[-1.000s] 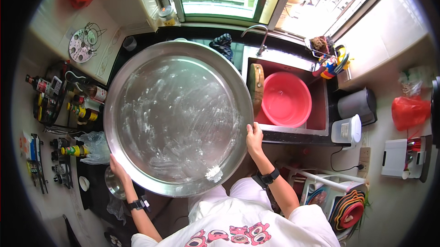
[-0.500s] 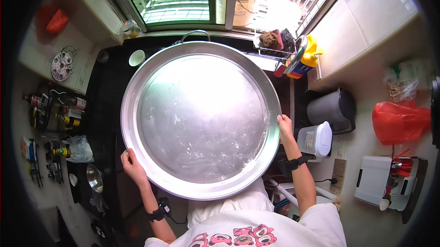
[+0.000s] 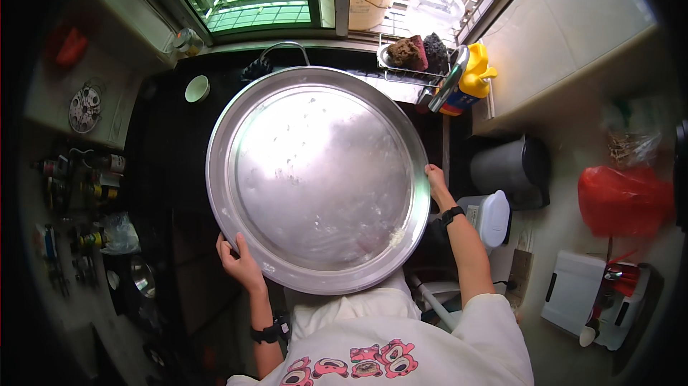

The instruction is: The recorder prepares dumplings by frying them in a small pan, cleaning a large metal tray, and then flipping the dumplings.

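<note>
A large, round, shallow metal tray (image 3: 322,178) spans the middle of the view, held in front of my body. Whitish powdery residue marks its inside, thickest along the near right edge. My left hand (image 3: 242,264) grips the rim at the near left, thumb on top and fingers partly hidden beneath. At the right side, my right hand (image 3: 436,183) is closed on the rim, its fingers mostly out of sight. Beyond the tray's far edge, a curved metal faucet (image 3: 287,45) rises from the dark counter.
A small pale bowl (image 3: 197,89) sits on the black counter (image 3: 161,142) at the far left. A wire rack with scrubbers (image 3: 406,53) and a yellow bottle (image 3: 473,74) stand far right. Nearer on the right are a dark grey pitcher (image 3: 512,171) and a white-lidded container (image 3: 494,219).
The tray looks smaller and sits lower, with its left edge further right. My left hand has shifted right with the rim. More of the faucet shows. Both hands keep their hold.
</note>
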The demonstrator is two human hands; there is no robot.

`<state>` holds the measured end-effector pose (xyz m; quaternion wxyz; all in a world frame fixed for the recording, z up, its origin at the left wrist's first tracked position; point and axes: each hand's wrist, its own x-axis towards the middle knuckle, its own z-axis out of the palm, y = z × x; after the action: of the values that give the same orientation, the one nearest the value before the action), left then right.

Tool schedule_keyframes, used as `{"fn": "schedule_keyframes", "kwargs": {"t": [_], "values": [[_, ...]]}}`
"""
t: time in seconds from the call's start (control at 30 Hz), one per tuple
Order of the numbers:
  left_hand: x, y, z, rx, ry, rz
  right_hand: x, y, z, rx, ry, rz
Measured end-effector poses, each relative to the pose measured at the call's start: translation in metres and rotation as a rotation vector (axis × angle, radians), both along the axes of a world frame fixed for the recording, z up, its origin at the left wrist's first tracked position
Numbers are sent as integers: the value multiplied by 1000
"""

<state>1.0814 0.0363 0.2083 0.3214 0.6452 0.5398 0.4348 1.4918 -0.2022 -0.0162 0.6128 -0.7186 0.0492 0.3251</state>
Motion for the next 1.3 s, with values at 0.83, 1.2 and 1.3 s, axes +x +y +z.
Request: {"fn": "schedule_keyframes", "kwargs": {"t": [0.83, 1.2, 1.3], "values": [[15, -28, -40, 85, 119, 105, 110, 112, 88, -306, -1147, 146], [2, -27, -45, -21, 113, 64, 77, 107, 120, -451, -1028, 359], [-2, -25, -52, -10, 81, 24, 85, 103, 116, -346, -1390, 430]]}}
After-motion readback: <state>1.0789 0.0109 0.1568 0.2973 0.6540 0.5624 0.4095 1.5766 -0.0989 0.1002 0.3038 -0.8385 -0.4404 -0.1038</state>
